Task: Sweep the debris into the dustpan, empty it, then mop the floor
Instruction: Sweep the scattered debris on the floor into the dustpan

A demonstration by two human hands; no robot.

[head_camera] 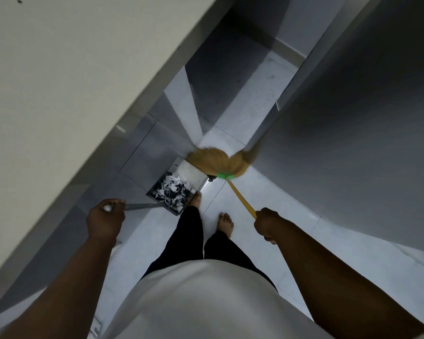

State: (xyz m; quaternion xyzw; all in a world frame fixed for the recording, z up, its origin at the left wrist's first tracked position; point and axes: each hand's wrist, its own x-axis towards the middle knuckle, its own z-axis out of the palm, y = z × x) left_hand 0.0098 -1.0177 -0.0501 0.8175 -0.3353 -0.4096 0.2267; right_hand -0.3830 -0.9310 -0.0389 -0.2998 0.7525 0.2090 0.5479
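My left hand grips the end of the long grey handle of a metal dustpan. The pan sits low over the floor ahead of my left foot. A heap of black and white paper scraps fills its near half. My right hand grips the yellow stick of a straw broom. The broom's blurred bristles spread over the pan's far edge, below a green band on the stick.
I stand barefoot on pale floor tiles in a narrow passage. A light wall runs close along my left. A dark grey wall closes the right side. The corridor stretches ahead between them.
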